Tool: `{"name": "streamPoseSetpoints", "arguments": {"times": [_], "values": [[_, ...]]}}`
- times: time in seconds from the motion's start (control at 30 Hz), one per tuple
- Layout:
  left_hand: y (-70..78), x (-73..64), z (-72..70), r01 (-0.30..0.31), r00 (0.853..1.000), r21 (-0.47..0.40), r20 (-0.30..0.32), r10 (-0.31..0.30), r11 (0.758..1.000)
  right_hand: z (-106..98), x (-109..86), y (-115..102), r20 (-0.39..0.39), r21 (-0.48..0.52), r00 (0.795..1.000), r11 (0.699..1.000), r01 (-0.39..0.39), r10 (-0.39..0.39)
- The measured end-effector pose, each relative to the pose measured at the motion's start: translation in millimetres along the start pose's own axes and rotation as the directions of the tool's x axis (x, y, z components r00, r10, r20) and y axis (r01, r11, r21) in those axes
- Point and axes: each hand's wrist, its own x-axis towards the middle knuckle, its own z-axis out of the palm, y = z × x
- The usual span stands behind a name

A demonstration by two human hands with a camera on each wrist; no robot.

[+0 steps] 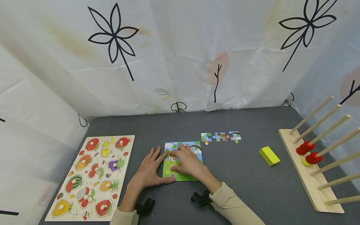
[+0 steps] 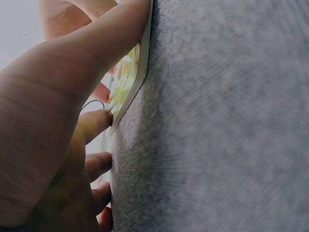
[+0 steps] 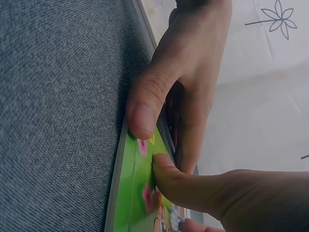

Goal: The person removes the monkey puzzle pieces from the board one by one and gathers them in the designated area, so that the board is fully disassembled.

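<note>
A jigsaw puzzle [image 1: 184, 177] with a green meadow, flowers and blue sky lies flat on the grey table. My left hand [image 1: 150, 168] is spread at its left side, with the thumb on the lower left corner and the index fingertip at the upper left edge. Over the middle of the picture, my right hand [image 1: 189, 161] presses down with thumb and fingertips apart, covering part of it. In the right wrist view, that thumb [image 3: 166, 169] rests on the green area. Three loose jigsaw pieces [image 1: 220, 137] lie beyond the puzzle's upper right corner.
On the left lies a fruit peg board [image 1: 94, 184]. To the right are a yellow block [image 1: 269, 156] and a wooden rack [image 1: 312, 178] with upright pegs, two of them bearing red and yellow rings [image 1: 312, 158]. White curtains [image 1: 174, 56] hang behind the table.
</note>
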Motion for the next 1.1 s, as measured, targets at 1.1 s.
{"name": "streamPoseSetpoints", "arguments": {"times": [1.1], "values": [[1.7,1.4,-2.5,0.002,1.000,-0.004,0.000,-0.002,1.000,-0.4,-1.2,-3.1,-0.055,-0.058,0.998,0.998,0.040,-0.043]]}}
